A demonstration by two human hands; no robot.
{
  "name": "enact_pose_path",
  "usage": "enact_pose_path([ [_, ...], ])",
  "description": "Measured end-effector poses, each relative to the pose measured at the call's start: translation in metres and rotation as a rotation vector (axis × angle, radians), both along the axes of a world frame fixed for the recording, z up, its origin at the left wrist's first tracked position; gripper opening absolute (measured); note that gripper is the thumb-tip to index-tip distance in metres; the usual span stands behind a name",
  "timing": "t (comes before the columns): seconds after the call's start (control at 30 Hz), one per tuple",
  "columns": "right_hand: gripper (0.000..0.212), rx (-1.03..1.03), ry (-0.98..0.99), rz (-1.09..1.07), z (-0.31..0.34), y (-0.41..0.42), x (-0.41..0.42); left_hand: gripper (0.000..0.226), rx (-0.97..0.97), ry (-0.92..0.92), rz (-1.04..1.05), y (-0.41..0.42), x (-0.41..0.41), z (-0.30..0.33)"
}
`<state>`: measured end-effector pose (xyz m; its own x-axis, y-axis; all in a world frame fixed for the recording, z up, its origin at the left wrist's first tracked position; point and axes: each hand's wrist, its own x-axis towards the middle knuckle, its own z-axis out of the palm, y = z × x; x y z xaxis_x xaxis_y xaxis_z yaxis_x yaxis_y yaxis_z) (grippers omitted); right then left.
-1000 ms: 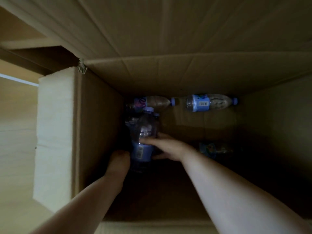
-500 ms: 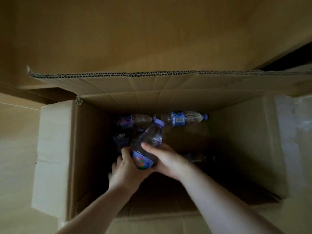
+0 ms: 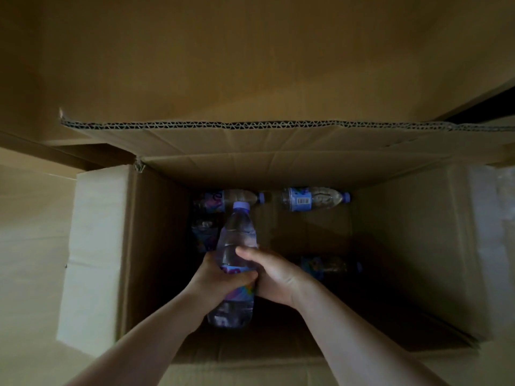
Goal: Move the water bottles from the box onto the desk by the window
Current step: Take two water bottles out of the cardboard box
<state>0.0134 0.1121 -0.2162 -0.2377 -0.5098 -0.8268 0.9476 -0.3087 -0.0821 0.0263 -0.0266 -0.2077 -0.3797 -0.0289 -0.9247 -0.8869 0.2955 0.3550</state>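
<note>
The left hand (image 3: pixel 216 277) grasps the water bottle (image 3: pixel 237 246) around its coloured label, fingers curled over the front. Just beyond this hand, deeper in the cardboard box (image 3: pixel 156 246), a dim bottle (image 3: pixel 204 238) lies in shadow. The held bottle points away from the hands, its purple cap (image 3: pixel 241 205) overlapping a lying bottle (image 3: pixel 231 199) at the far wall. The right hand (image 3: pixel 274 274) grasps the same bottle from the other side, thumb across the clear body. Beyond the right hand lies a bottle with a barcode label (image 3: pixel 315 199). To the right of this hand, one dark bottle (image 3: pixel 330 267) lies on the box floor.
</note>
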Motion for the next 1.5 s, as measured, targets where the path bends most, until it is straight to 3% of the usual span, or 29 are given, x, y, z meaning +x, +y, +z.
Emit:
enact_pose_path([
  [0.07,0.052,0.084,0.007,0.013,-0.014,-0.001,-0.002,0.069,-0.145,0.034,0.023,0.001,-0.005,-0.010],
  [0.17,0.037,0.515,0.019,0.041,-0.050,0.003,-0.002,0.073,-0.355,0.031,0.092,-0.004,-0.015,-0.025],
  [0.2,0.036,0.667,0.055,0.125,-0.063,0.006,-0.002,0.074,-0.386,0.008,0.141,-0.007,-0.018,-0.031],
  [0.27,0.036,0.866,0.240,0.518,-0.087,0.012,-0.001,0.076,-0.407,-0.020,0.247,-0.011,-0.022,-0.050],
  [0.33,0.035,0.909,0.426,0.850,-0.104,0.009,-0.002,0.075,-0.408,-0.018,0.268,-0.014,-0.021,-0.067],
  [0.37,0.034,0.893,0.457,0.912,-0.113,0.004,-0.001,0.074,-0.416,-0.007,0.268,-0.014,-0.020,-0.073],
  [0.5,0.042,0.768,0.355,0.815,-0.165,-0.038,0.003,0.076,-0.450,0.080,0.288,-0.016,-0.009,-0.099],
  [0.63,0.086,0.752,0.073,0.539,-0.199,-0.082,0.000,0.071,-0.458,0.136,0.350,-0.026,0.000,-0.116],
  [0.67,0.088,0.758,0.015,0.492,-0.206,-0.088,-0.002,0.069,-0.454,0.147,0.366,-0.028,0.002,-0.118],
  [0.8,0.054,0.843,-0.096,0.447,-0.232,-0.097,0.005,0.067,-0.404,0.154,0.402,-0.027,0.004,-0.117],
  [0.9,0.072,0.879,-0.053,0.450,-0.226,-0.094,0.007,0.067,-0.364,0.152,0.407,-0.026,0.002,-0.114],
  [1.0,0.085,0.928,-0.022,0.370,-0.203,-0.079,0.010,0.066,-0.320,0.134,0.387,-0.025,0.003,-0.101],
  [1.13,0.058,0.860,0.115,0.101,-0.152,-0.051,0.015,0.057,-0.233,0.072,0.336,-0.026,0.007,-0.060],
  [1.2,0.068,0.812,0.146,0.031,-0.118,-0.034,0.015,0.054,-0.194,0.056,0.291,-0.027,0.012,-0.036],
  [1.43,0.095,0.728,0.146,0.095,-0.002,-0.006,0.027,0.061,-0.184,0.101,0.251,-0.028,0.020,0.064],
  [1.5,0.088,0.689,0.213,0.143,0.045,-0.005,0.029,0.054,-0.191,0.113,0.237,-0.032,0.022,0.096],
])
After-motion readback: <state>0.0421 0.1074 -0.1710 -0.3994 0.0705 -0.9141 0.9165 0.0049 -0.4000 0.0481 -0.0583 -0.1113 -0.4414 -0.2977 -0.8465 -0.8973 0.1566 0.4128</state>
